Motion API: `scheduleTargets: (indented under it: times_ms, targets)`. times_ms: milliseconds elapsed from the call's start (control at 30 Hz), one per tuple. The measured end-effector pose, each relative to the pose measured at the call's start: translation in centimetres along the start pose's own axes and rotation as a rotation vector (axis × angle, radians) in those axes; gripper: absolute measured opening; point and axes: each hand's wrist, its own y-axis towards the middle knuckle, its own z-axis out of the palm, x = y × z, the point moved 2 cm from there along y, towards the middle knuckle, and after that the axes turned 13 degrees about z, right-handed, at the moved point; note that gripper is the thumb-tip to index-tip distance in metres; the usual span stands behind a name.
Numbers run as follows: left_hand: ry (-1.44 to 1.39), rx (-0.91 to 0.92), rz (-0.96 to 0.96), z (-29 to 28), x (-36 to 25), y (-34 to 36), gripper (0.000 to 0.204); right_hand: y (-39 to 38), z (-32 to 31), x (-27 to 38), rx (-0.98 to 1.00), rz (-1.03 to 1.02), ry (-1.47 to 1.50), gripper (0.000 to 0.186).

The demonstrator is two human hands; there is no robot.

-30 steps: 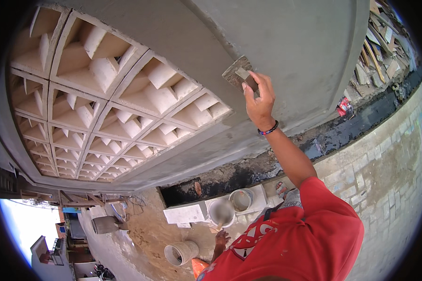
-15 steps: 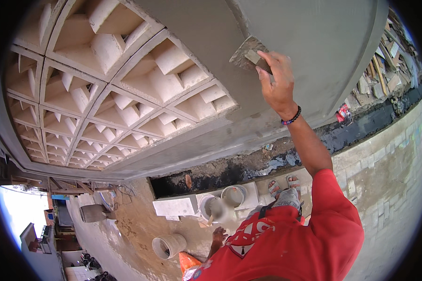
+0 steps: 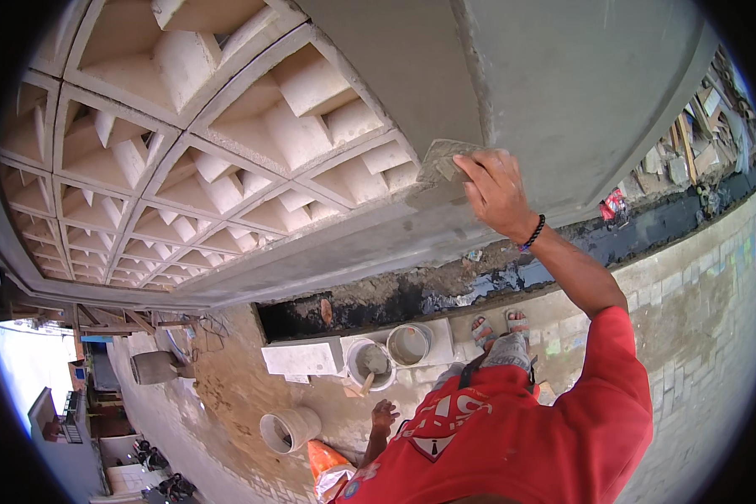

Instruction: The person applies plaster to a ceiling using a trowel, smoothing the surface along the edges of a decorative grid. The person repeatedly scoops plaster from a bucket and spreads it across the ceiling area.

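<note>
In my right hand (image 3: 500,193), raised against the grey plastered wall (image 3: 563,101), is a thin, mortar-smeared scraper (image 3: 442,158). Thumb and fingers pinch its back, and its blade lies at the wall by the lower corner of the pale ventilation blocks (image 3: 183,139). A beaded bracelet circles that wrist. Down at my side hangs my left hand (image 3: 384,417), fingers loosely apart and nothing visible in them. It is nearest to a bucket (image 3: 352,357) of grey mix with a wooden-handled tool in it.
A second bucket (image 3: 429,338) stands beside the first, near a white block (image 3: 302,359). A dark wet ditch (image 3: 378,319) runs along the wall's foot. Another pail (image 3: 307,424) and an orange sack (image 3: 326,456) are at lower left. Broken rubble (image 3: 701,139) lies at far right.
My right hand has brought the scraper downward along the wall, closer to the corner of the ventilation blocks. The view has shifted slightly. My left hand still hangs low.
</note>
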Motion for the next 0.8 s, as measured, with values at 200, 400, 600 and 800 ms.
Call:
scheduleTargets:
  times_ms: [200,400,600,800]
  targets:
    - [0.109,0.044,0.026,1.1,-0.6,0.7,0.043,7.2,-1.9,0.9,-0.155,-0.025,-0.137,0.045]
    - [0.001,0.02,0.053,0.9,-1.2,0.1,0.045,-6.2,2.1,-2.4,0.367,0.181,0.164,0.041]
    - [0.006,0.035,0.002,0.9,-0.1,0.1,0.046,3.3,-6.2,-3.5,-0.018,0.591,0.887,0.046]
    - [-0.025,0.079,0.047,1.5,-0.1,0.8,0.049,10.0,-6.2,-2.6,0.075,0.451,0.835,0.045]
